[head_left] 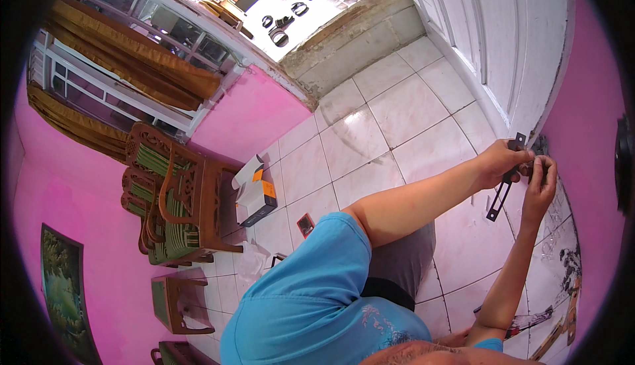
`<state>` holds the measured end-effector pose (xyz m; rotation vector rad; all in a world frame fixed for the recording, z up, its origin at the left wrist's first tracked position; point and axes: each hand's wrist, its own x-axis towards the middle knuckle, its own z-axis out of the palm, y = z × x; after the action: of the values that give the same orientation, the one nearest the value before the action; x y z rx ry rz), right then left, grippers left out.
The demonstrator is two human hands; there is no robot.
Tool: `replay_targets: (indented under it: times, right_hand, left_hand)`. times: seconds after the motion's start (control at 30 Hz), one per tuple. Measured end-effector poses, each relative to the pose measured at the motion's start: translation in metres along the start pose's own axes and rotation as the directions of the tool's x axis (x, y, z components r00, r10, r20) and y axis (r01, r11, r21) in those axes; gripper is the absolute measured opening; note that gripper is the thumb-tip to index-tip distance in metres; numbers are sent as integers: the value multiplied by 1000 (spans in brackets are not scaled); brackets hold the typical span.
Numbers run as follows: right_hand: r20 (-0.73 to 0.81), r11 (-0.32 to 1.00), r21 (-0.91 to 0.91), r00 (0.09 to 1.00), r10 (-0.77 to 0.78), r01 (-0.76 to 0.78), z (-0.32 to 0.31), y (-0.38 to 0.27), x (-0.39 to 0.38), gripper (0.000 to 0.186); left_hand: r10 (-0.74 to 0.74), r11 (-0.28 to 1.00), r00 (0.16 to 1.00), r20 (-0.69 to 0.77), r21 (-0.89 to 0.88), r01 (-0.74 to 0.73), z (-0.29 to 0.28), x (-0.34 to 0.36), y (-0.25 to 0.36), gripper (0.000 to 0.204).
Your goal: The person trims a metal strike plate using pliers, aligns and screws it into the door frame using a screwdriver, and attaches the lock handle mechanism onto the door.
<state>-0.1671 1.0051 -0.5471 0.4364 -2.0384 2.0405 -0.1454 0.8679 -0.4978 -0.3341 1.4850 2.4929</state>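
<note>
A long black metal lock plate (499, 199), with a slot and screw holes, is held slantwise beside the door's edge. My left hand (501, 163) is closed around its upper middle, so that both ends stick out past the fingers. Close against it, my right hand (540, 186) has thumb and fingertips pinched together. Something small and dark shows between the two hands, too small to make out. Just beyond them stands the white panelled door (503, 41).
Tools (529, 322) lie on the tiles by my right elbow, near wood pieces (565, 328). Black debris marks the floor along the pink wall. To the left are an open box (256, 201), a small red-edged item (305, 225) and a carved wooden bench (178, 199). Sandals (278, 36) lie beyond the raised step.
</note>
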Motion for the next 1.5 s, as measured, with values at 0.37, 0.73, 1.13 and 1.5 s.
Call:
replay_targets:
  times: [0.37, 0.73, 1.13, 1.5]
  right_hand:
    - [-117, 890, 390, 945, 304, -238, -6, 12, 10, 10]
    - [172, 461, 695, 750, 638, -551, -16, -9, 12, 14]
    - [138, 998, 8, 989, 59, -61, -8, -16, 7, 10]
    - [165, 932, 109, 931, 326, -345, -12, -39, 4, 6]
  left_hand:
    - [-27, 1000, 999, 20, 2, 27, 3, -2, 4, 15]
    - [-25, 1000, 1000, 9, -5, 25, 1, 0, 2, 15]
    - [12, 1000, 999, -30, 11, -11, -2, -1, 2, 15]
    - [20, 996, 1000, -5, 85, -20, 1, -6, 6, 16]
